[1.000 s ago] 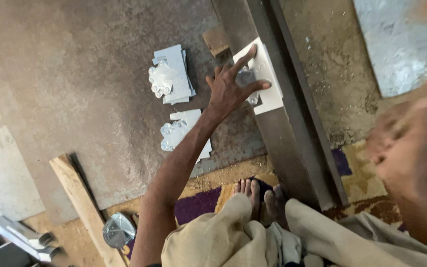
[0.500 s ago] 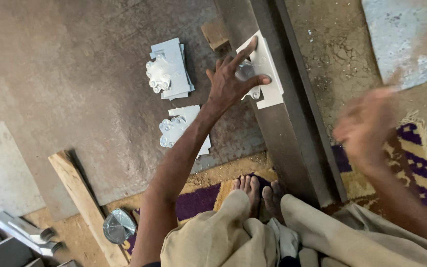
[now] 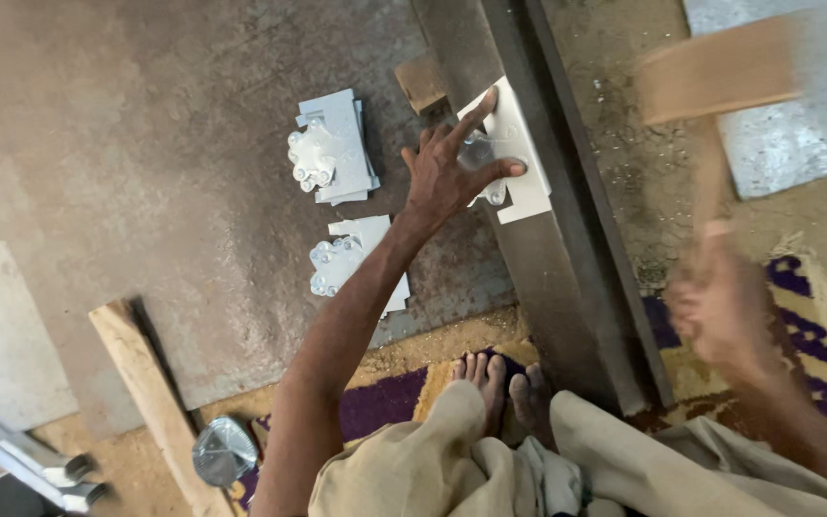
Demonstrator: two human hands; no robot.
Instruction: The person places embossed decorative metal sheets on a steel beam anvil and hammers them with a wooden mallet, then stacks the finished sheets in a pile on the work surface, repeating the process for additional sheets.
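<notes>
While your left hand (image 3: pixel 447 172) lies with fingers spread flat on the white sheet piece (image 3: pixel 519 158) across the long steel beam (image 3: pixel 547 268), your right hand (image 3: pixel 725 306) is clenched round the handle of a wooden mallet (image 3: pixel 715 72), blurred and raised beyond the beam's far edge. A moment ago that hand sat lower and the mallet head was out of view. Two stacks of pressed metal plates (image 3: pixel 332 148) lie on the steel floor plate (image 3: pixel 145 172) near its front edge, beside a wooden plank (image 3: pixel 150 402).
</notes>
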